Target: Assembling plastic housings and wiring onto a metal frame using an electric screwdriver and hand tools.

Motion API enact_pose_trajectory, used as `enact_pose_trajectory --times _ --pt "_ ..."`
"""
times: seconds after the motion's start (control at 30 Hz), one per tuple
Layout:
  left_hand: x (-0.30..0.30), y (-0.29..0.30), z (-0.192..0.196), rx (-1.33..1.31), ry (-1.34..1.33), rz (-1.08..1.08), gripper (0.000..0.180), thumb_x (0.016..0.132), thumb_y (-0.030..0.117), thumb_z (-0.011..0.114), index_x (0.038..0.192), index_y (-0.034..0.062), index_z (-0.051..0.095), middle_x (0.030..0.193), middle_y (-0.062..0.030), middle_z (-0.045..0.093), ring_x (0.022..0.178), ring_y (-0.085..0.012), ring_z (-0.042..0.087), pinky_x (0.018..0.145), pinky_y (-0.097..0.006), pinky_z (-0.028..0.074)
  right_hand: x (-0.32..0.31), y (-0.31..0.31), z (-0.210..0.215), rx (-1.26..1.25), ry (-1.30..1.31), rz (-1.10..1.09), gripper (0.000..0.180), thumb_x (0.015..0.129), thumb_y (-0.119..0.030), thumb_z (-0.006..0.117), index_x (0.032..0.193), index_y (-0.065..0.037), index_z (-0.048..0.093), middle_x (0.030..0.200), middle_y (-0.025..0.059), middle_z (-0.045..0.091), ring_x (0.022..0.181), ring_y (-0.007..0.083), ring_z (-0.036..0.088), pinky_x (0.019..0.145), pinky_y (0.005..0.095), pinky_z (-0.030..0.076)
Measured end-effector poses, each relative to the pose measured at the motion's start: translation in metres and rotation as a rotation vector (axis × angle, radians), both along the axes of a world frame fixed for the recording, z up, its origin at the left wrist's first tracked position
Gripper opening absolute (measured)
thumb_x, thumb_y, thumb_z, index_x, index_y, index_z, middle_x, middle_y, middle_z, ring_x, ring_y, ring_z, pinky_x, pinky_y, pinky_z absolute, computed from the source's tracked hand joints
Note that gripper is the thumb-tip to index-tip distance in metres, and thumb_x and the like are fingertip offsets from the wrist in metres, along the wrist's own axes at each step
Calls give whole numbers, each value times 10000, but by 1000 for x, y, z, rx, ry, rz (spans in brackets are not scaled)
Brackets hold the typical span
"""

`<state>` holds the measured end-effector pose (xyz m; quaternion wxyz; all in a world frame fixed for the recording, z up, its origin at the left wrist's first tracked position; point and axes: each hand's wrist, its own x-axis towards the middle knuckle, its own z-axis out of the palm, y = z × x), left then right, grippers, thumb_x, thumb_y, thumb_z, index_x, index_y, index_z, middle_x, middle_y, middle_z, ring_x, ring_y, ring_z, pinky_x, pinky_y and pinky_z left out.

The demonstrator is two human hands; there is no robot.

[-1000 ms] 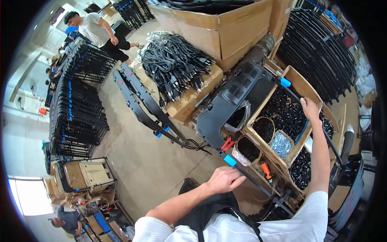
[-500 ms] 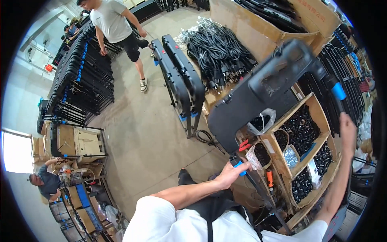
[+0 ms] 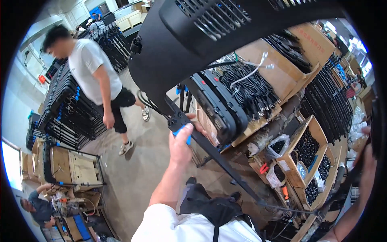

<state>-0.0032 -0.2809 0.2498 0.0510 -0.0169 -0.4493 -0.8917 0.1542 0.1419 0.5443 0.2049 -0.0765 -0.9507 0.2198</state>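
1. The left hand [image 3: 180, 150] curls its fingers around a long black metal bar [image 3: 213, 151], thumb against a bright blue plastic clip [image 3: 188, 140].
2. The right hand [image 3: 366, 155] is blurred at the far right; I cannot tell how its fingers stand.
3. The large black plastic panel with slotted vents [image 3: 161, 52] is raised off the floor, above the left hand.
4. An orange-handled tool [image 3: 285, 192] lies beside the near left edge of a brown compartmented bin [image 3: 293, 175].

The person's left hand [image 3: 180, 148] is held forward, curled in a grip; the blurred right hand [image 3: 366, 161] seems raised outward.
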Motion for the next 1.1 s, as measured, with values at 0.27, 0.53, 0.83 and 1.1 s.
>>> enact_pose_trajectory --times 0.27,0.53,0.83,1.1 --pt "-132 -183 -78 -326 -26 -48 351 935 57 675 1271 -42 647 1043 -127 748 967 -221 730 922 -374 572 -34 -143 -173 -429 -620 255 271 861 -35 814 1104 -48 696 1021 59 698 968 176 677 902 343 542" --pt "-259 -233 -180 -722 -182 -215 166 854 39 799 1018 52 773 956 -7 749 894 -108 655 835 -310 532 -43 -239 -494 -655 -424 274 300 814 6 823 1075 -45 684 1123 108 741 1067 219 698 961 386 551" --pt "-351 -237 -258 -1053 -311 -156 437 805 111 876 1221 46 759 959 -46 766 871 -131 670 811 -337 552 -87 -301 -635 -691 -236 156 336 801 9 806 1120 -46 719 1109 68 731 1073 200 688 985 377 537" --pt "-372 -201 -282 -1491 -344 -127 719 895 498 759 1492 147 564 1323 -248 694 1240 -421 657 1010 -476 520 -115 -274 -547 -203 -829 -155 330 895 -285 694 1143 -93 797 979 207 766 971 430 725 902 503 580"
